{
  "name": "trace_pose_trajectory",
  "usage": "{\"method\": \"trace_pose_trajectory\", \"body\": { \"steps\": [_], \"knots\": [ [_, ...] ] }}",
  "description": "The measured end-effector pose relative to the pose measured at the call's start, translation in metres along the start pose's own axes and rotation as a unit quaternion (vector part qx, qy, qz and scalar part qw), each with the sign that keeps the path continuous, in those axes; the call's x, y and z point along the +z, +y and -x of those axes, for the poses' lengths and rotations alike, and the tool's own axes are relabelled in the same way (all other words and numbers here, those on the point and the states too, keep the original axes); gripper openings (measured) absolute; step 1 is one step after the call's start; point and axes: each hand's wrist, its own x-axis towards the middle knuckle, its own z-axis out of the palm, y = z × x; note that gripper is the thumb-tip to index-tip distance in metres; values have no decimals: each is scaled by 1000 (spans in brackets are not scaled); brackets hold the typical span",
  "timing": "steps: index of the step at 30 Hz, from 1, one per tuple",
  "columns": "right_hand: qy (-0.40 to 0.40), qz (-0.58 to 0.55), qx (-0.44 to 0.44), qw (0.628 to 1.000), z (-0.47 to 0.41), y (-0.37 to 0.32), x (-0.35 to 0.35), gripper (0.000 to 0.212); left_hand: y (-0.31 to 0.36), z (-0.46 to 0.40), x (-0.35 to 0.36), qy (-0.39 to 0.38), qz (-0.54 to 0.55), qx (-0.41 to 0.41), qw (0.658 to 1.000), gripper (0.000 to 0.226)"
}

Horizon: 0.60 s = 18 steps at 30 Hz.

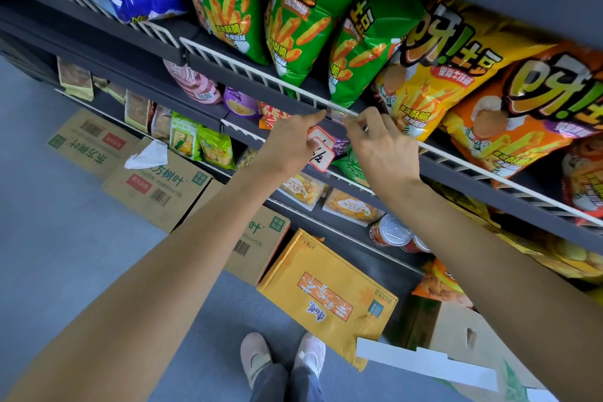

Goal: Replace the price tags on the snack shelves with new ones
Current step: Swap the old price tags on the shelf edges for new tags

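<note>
1. fingers first – my left hand [293, 137] reaches up with its forefinger straight, tip at the white wire rail [261, 75]; my right hand [381, 147] has its fingers curled, pinching at the small clear clip [337, 114] on that rail.
2. the price tag [321, 148] hangs just below the clip, between my two hands, its left edge behind the left fingers; whether they grip it i cannot tell.
3. risk, as i judge it – tugging the clip sideways could flex the rail and nudge the green snack bags [365, 52] leaning on it.
4. the clip could also slip free and drop to the boxes on the floor.
</note>
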Motion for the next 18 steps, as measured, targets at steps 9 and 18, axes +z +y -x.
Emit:
{"method": "trace_pose_trajectory", "body": {
  "steps": [9,18],
  "knots": [
    [-62,-6,-19,998,2,9,-12,45,12,-1,-2,2,4,-11,1000,57],
    [-96,-34,-42,994,2,24,-12,64,12,3,0,73,71,-36,994,43]
  ]
}}
